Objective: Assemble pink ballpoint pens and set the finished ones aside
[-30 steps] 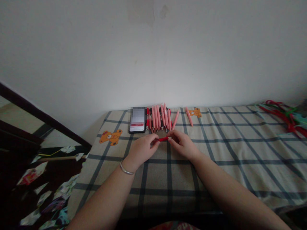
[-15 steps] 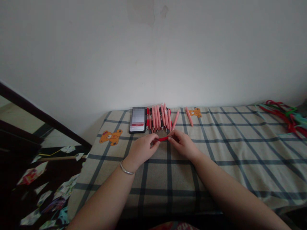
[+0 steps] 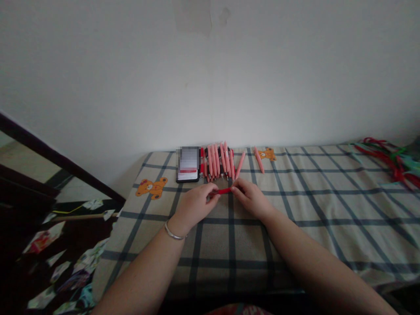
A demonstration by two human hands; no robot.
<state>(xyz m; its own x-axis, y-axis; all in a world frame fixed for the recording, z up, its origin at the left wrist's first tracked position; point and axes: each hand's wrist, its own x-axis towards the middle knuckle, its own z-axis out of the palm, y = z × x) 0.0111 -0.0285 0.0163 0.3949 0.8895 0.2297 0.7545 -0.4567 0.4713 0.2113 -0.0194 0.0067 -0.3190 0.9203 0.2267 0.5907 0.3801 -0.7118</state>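
A slim red pen lies level between my two hands, just above the checked cloth. My left hand, with a silver bangle at its wrist, pinches the pen's left end. The fingers of my right hand are closed on its right end, and they hide the tip. Beyond my hands lies a row of several pink pens, with red and black parts among them. One pink pen slants just past my right fingertips.
A dark-framed card or device, partly pixelated, lies left of the pens. Another pink pen lies to the right. Red and green ribbon-like strips are heaped at the far right. A wall backs the table; littered papers lie below left.
The right fingers have shifted slightly along the pen's right end, and the pale tip seen there before is now covered. The left hand has barely moved.
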